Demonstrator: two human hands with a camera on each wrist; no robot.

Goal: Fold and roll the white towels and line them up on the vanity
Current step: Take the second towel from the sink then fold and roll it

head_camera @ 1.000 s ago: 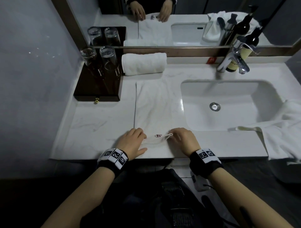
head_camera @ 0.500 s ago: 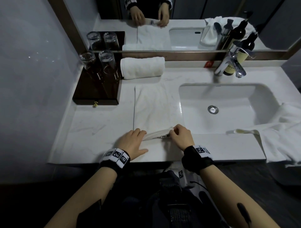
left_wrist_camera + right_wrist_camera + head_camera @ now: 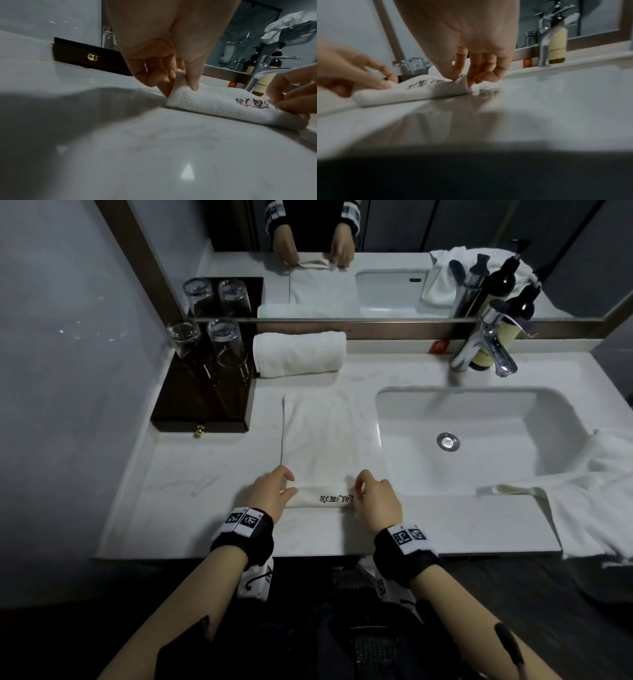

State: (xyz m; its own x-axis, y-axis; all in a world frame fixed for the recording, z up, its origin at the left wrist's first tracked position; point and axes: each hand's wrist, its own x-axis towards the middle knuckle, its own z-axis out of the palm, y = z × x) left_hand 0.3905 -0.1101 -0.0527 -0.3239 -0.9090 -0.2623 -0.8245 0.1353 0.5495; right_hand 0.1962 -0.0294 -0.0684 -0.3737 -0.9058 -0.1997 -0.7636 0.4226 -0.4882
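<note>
A white towel lies flat and lengthwise on the vanity, left of the sink. Its near end is turned over into a short roll with embroidered lettering on top. My left hand pinches the roll's left end between thumb and fingers. My right hand pinches the right end the same way. A finished rolled white towel lies against the back ledge under the mirror.
A dark wooden tray with two upturned glasses stands at the back left. The sink basin, tap and a soap bottle are on the right. Another loose white towel hangs over the right counter edge.
The near end of the flat towel has been turned over away from me, so the lettering now faces up. Both hands have moved a little forward with it.
</note>
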